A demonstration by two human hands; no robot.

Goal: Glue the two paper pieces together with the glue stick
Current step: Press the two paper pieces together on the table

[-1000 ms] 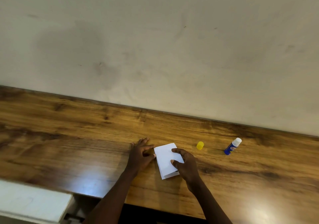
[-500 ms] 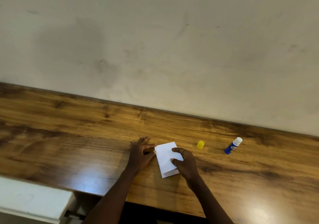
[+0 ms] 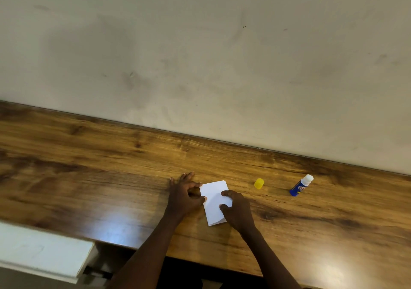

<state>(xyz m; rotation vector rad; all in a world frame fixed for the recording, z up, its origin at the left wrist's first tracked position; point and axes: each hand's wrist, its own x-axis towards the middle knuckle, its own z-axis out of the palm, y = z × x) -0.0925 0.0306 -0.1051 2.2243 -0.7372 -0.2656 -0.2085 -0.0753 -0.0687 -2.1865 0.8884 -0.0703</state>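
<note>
White paper pieces [image 3: 214,199] stacked flat on wooden surface [image 3: 89,166], between both hands; left hand [image 3: 183,196] at left edge, fingers spread, thumb and index tip touching paper; right hand [image 3: 236,208] pressing on right side, fingers curled loosely apart; yellow cap [image 3: 259,183] near right; uncapped glue stick [image 3: 301,185] lying further right.

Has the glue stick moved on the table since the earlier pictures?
No. The glue stick lies uncapped in the same place, right of the yellow cap, near the table's back edge; only the camera shifted.
</note>
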